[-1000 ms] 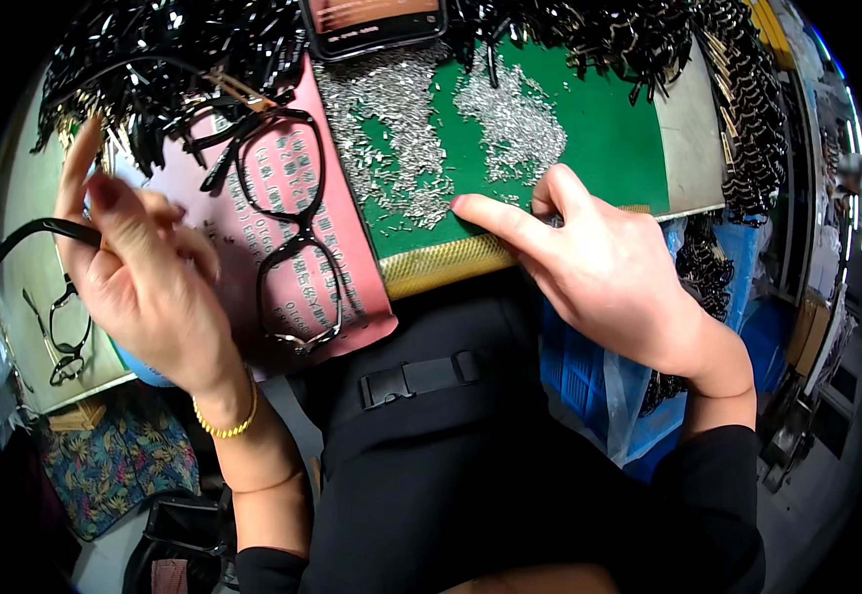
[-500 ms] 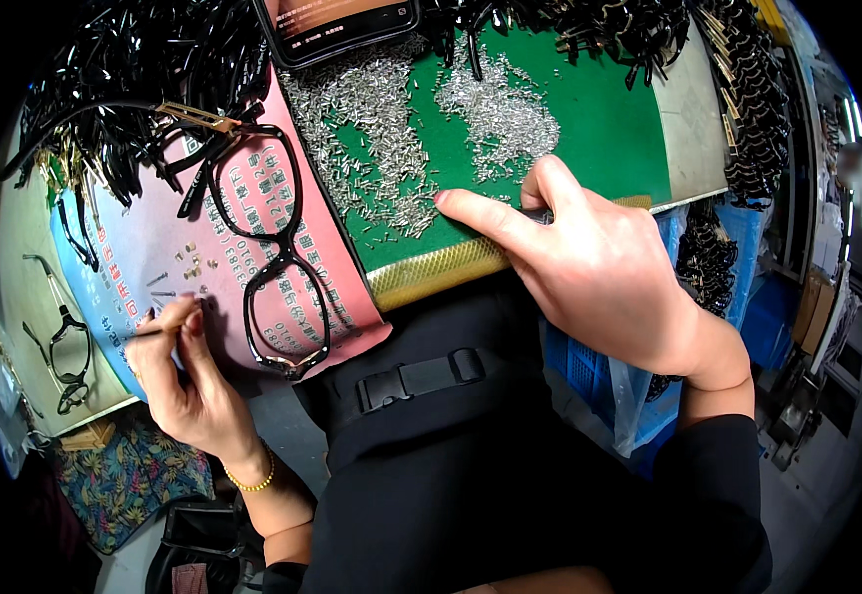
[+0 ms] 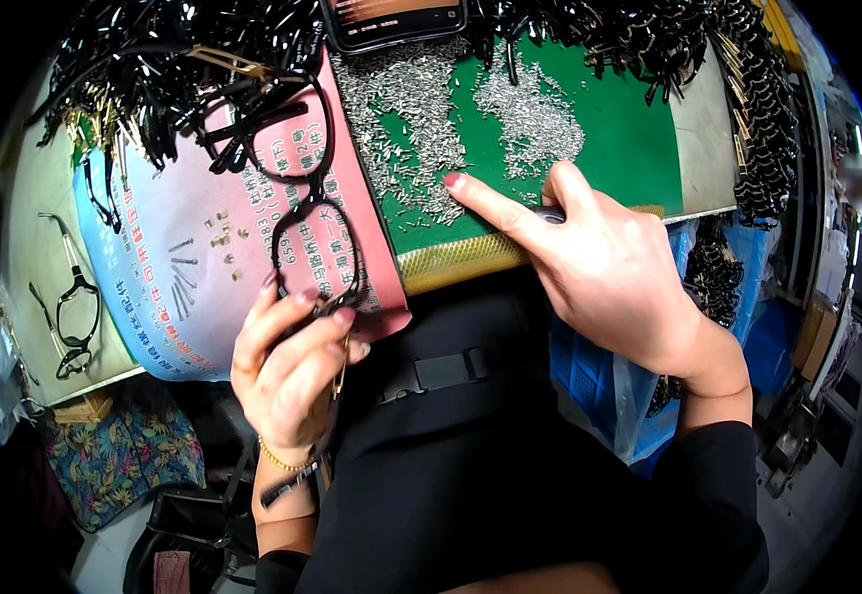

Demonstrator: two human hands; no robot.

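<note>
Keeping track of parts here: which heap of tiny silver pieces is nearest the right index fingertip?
The left heap, beside the pink sheet: the right hand's index fingertip is at its right side. The right heap lies farther off.

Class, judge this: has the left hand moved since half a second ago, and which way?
Yes, rightward, judged against the printed sheet: the left hand was near its blue left end and is now at its pink right end, overlapping the black eyeglass frame.
</note>
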